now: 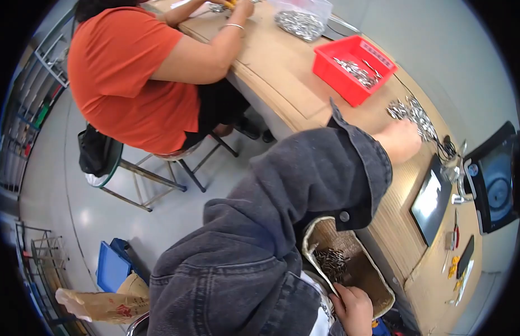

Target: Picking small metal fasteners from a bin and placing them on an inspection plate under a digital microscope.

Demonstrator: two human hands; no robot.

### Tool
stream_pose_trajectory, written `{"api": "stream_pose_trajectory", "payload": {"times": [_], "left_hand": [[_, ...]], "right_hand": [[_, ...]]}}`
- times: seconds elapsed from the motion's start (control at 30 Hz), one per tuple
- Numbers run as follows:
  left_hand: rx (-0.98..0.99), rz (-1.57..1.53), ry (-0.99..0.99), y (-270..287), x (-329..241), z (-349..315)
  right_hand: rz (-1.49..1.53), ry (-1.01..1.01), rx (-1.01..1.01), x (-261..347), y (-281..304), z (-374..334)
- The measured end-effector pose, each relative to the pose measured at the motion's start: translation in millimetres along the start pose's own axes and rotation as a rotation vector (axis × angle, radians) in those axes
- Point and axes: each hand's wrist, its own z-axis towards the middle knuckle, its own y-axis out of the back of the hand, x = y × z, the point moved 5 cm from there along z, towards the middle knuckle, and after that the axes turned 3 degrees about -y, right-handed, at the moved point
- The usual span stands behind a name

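Many metal pieces (418,115) beyond the bin (373,279) meet the left hand (401,140), finger closure hidden; gathering likely needs curled fingers. The right hand (357,311) clasps the bin's rim.

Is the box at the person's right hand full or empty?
Partly filled: in the box, small dark pieces cluster at one end; the rest shows bare.

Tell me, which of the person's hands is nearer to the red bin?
The left hand. It is at the loose metal pieces, just right of the red bin; the right hand is farther off, close to the body, at the open container's rim.
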Motion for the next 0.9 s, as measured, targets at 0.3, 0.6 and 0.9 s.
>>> {"api": "stream_pose_trajectory", "payload": {"times": [0.3, 0.6, 0.9], "left_hand": [[0.143, -0.119, -0.023, 9, -8, 5], [0.094, -0.818, 0.292, 28, -32, 14], [0.188, -1.000, 0.384, -16, -88, 36]], "right_hand": [[-0.072, -0.189, -0.039, 4, 6, 4], [-0.089, -0.128, -0.161, 0, 3, -12], [-0.065, -0.087, -0.296, -15, -2, -28]]}}
